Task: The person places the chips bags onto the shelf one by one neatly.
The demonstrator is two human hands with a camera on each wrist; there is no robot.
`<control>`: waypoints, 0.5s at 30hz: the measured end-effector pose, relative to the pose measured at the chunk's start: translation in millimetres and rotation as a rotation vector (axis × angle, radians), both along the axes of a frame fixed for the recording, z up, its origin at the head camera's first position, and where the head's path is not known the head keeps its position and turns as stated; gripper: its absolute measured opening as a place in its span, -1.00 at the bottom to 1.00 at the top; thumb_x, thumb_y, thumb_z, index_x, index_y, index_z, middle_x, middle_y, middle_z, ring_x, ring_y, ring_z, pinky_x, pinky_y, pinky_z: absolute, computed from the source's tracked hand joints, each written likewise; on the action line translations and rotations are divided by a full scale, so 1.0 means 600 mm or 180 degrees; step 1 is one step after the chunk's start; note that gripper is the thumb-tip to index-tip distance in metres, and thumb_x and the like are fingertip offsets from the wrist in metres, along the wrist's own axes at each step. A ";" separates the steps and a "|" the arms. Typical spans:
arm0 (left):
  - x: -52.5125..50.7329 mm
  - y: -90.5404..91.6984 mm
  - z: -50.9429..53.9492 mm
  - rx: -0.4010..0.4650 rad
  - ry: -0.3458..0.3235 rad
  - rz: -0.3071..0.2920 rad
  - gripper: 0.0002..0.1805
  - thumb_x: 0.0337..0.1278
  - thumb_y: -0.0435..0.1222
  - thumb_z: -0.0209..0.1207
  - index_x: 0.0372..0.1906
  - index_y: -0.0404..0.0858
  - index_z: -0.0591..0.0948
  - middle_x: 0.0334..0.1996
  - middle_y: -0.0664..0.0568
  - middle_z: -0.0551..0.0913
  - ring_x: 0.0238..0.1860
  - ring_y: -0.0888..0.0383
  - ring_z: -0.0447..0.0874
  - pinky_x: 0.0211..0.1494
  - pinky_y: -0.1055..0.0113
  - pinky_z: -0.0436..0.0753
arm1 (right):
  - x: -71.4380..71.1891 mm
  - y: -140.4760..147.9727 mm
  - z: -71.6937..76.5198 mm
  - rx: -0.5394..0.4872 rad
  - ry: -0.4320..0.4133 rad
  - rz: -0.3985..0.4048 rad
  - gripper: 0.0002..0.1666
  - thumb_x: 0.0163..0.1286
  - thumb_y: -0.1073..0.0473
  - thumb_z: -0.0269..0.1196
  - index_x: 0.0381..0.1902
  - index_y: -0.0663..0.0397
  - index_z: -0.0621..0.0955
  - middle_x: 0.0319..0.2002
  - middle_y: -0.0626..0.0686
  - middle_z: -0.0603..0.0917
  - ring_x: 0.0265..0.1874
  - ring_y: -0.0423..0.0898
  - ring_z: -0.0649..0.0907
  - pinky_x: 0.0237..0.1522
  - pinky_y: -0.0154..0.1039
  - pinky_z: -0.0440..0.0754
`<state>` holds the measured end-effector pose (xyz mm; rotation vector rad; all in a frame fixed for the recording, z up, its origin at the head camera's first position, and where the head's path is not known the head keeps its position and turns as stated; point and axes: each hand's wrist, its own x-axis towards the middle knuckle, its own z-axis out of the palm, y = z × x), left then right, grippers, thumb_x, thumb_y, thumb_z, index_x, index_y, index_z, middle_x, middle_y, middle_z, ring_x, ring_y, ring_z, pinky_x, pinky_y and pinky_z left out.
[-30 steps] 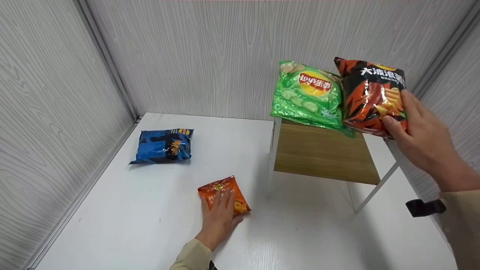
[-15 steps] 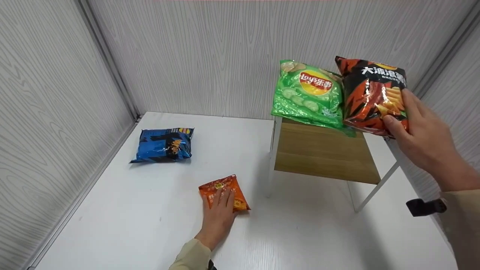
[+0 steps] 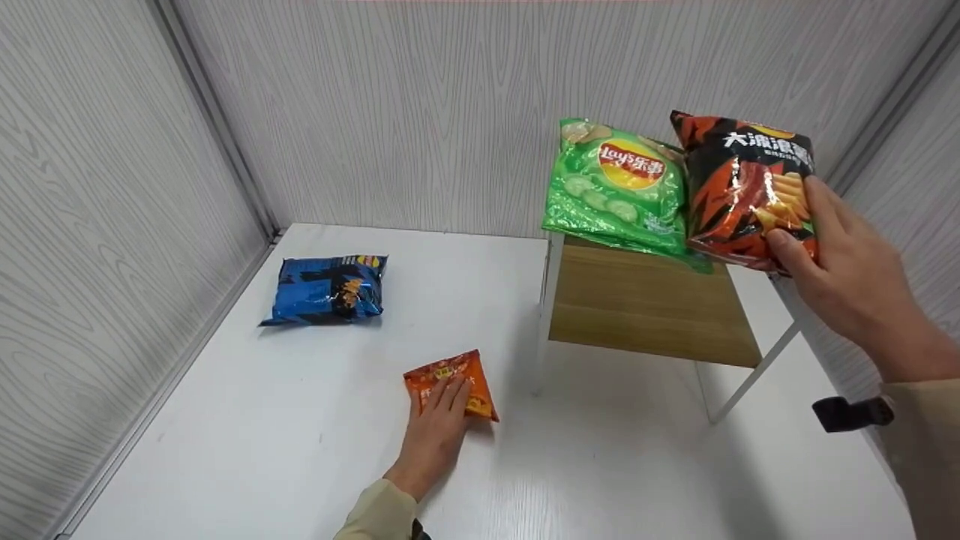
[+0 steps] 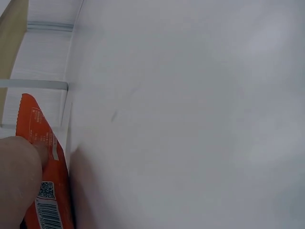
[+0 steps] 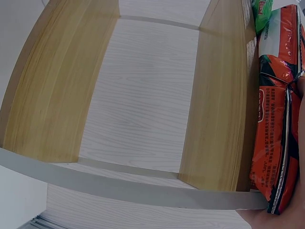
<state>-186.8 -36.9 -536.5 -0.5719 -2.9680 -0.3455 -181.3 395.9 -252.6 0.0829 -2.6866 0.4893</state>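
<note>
My left hand (image 3: 435,439) grips a small orange snack bag (image 3: 480,386) low over the white table, fingers spread across its printed front. In the left wrist view the thumb (image 4: 19,176) lies against the back of the orange bag (image 4: 50,210), which is tilted up. At the upper right, my right hand (image 3: 862,277) holds a black and red chip bag (image 3: 750,195) by its right side, above the rack. Beside it, touching, a green chip bag (image 3: 615,187) lies on the rack's top. The right wrist view shows the red bag's edge (image 5: 274,133) along the rack.
A blue chip bag (image 3: 330,292) lies at the table's back left. The rack has a wooden lower shelf (image 3: 652,304) and thin pale legs on the white table (image 3: 300,450). Wood-grain panels (image 3: 390,112) stand around the table.
The orange bag has turned slightly and shifted a little to the right under my left hand, its near side tilting. The right hand and its bag are nearly still.
</note>
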 end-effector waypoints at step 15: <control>0.001 -0.011 0.011 0.0746 0.0248 -0.0205 -0.49 0.42 -0.26 0.09 0.42 -0.16 0.38 0.42 0.01 0.43 0.43 -0.02 0.38 0.42 -0.17 0.38 | 0.001 0.002 0.000 -0.0001 -0.0032 -0.0025 -0.13 0.51 -0.28 -0.11 0.62 -0.17 -0.11 0.54 0.32 0.09 0.32 0.53 0.22 0.21 0.56 0.13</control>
